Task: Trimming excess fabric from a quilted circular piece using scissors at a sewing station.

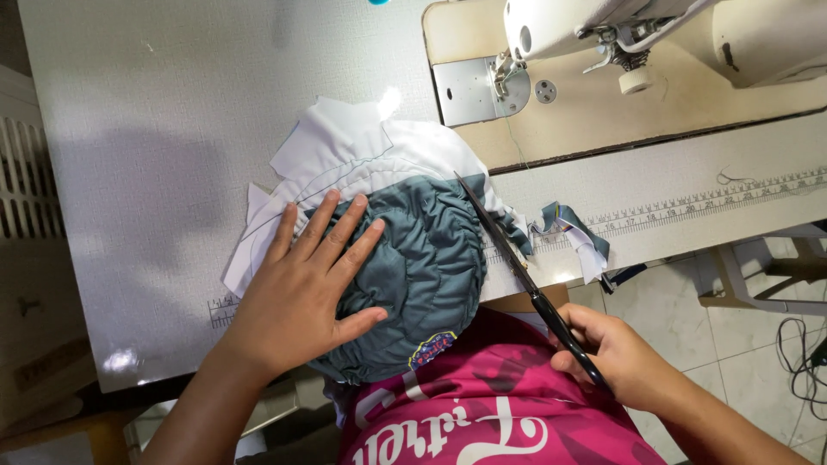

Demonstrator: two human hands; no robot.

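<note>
Grey-green gathered fabric [426, 258] lies on white backing pieces [362, 155] at the near edge of the white worktop [172, 129], partly hanging over toward the person. Left hand [301, 293] rests flat on the cloth, grip spread wide, fingers splayed. Right hand [616, 357] has its grip pinched around the black handles of scissors [508, 250], blades lying along the fabric's right edge. Sewing machine [620, 34] stands behind; cloth scraps [573, 232] sit just right of the blades.

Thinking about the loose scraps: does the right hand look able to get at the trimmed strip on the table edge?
Probably not at once: the right hand is closed on the scissors. The strip itself lies uncovered near the blades.
</note>
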